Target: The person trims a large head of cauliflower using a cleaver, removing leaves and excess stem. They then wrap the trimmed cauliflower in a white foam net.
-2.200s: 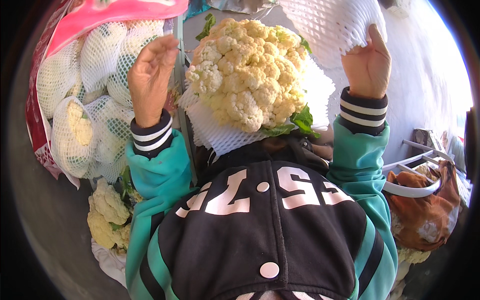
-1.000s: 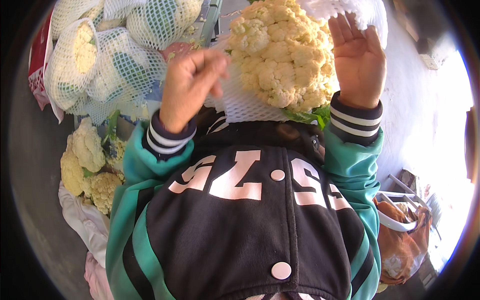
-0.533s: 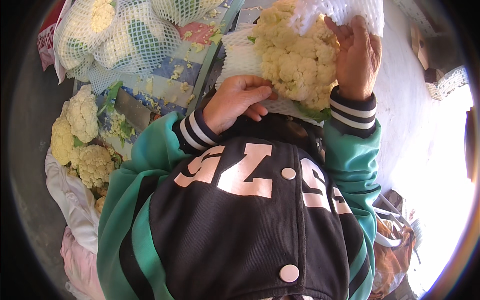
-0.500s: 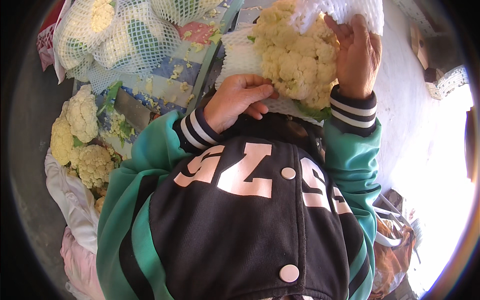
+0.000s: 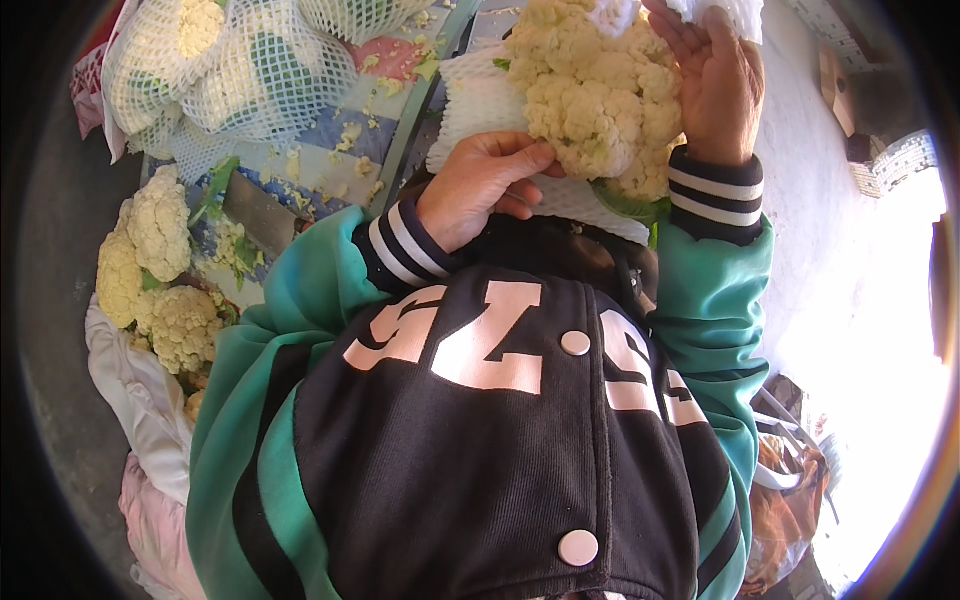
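Note:
A large pale cauliflower (image 5: 600,110) lies at the top centre on a white foam net (image 5: 478,95), with a green leaf (image 5: 628,203) at its near edge. My left hand (image 5: 485,188) is closed at its lower left, thumb pressed to the forefinger against the cauliflower; whatever lies between the fingertips is hidden. My right hand (image 5: 722,90) is along the cauliflower's right side, palm toward it, fingers stretched out and apart. Behind those fingertips, partly cut off by the top edge, is a bunched piece of white foam net (image 5: 738,14).
On the left, several net-wrapped cauliflowers (image 5: 240,90) rest on a table (image 5: 345,180) strewn with crumbs. A broad knife blade (image 5: 258,213) lies near bare cauliflowers (image 5: 160,225). White cloth (image 5: 135,365) hangs below them. An orange-brown bag (image 5: 785,515) sits at lower right.
My right hand has moved up a little and its fingers have straightened, the foam net shifting up with it. My left hand has edged up and right along the cauliflower.

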`<state>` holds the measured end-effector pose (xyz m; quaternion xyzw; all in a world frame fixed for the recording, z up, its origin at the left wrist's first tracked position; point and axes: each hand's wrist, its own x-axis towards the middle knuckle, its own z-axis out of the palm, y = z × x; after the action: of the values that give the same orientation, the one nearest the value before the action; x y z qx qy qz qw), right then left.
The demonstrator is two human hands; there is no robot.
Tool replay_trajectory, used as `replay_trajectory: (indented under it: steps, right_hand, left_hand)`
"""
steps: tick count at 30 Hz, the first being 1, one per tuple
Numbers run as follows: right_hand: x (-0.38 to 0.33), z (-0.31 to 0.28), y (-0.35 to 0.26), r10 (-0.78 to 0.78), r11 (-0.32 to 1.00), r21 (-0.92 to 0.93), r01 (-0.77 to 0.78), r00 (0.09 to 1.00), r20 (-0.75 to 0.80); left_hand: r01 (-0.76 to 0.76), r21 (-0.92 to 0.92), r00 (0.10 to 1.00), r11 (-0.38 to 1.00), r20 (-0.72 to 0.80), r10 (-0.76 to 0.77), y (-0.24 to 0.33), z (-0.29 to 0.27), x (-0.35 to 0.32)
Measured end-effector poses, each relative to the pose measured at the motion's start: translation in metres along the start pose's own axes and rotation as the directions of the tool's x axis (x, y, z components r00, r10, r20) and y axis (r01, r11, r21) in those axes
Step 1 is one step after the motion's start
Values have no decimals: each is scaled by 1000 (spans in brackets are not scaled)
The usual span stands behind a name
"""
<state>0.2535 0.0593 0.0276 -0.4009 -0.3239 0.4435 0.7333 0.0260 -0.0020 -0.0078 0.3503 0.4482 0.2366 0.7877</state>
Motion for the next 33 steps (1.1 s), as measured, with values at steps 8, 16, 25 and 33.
replay_trajectory:
  steps: [8, 16, 25, 33]
  right_hand:
    - [2, 3, 0, -28, 1000, -9, 28, 1000, -8]
    - [7, -4, 1, 5, 1000, 19, -6, 998, 56]
    - [11, -10, 1, 32, 999, 19, -33, 997, 64]
    - [14, -14, 5, 5, 997, 77, -14, 993, 120]
  left_hand:
    - [-30, -30, 999, 999, -43, 28, -4, 1, 6]
    - [-141, 175, 990, 975, -3, 143, -3, -3, 11]
    - [-92, 67, 992, 993, 88, 86, -8, -13, 15]
    - [-51, 54, 997, 997, 62, 48, -2, -6, 9]
